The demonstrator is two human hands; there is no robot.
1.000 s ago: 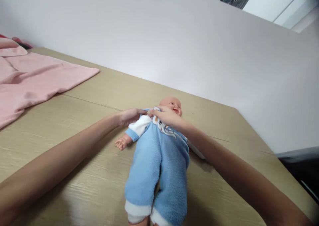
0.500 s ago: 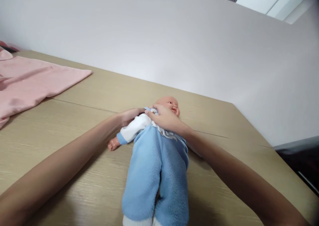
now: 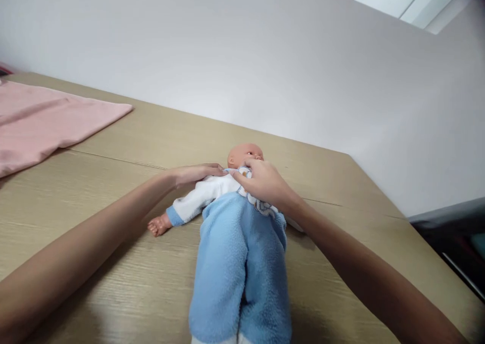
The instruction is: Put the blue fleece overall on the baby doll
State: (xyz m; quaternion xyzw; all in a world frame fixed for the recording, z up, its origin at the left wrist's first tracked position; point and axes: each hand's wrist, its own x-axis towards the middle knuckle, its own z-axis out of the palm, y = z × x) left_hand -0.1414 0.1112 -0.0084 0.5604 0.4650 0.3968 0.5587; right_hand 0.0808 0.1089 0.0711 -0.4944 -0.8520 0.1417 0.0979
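A baby doll [image 3: 235, 156] lies on its back on the wooden table, its head away from me. It wears fluffy blue trousers [image 3: 223, 263] and a white shirt [image 3: 215, 187] with blue cuffs and a printed front. At the doll's left-side shoulder, my left hand [image 3: 199, 173] holds the shirt near the blue-edged collar, fingertips closed on the cloth. My right hand [image 3: 265, 182] lies over the chest and pinches the collar between thumb and fingers, covering part of the doll's face and chest. The fingertips of both hands nearly meet.
A pink cloth [image 3: 56, 116] is spread on the table [image 3: 151, 283] at the far left. Behind the table rises a white wall [image 3: 189, 46]. Something black [image 3: 454, 228] stands beyond the table's right edge.
The doll's shoulder and arm at the left lie straighter and further out. My left hand has flattened along the shoulder, and my right hand has shifted slightly right, covering more of the face.
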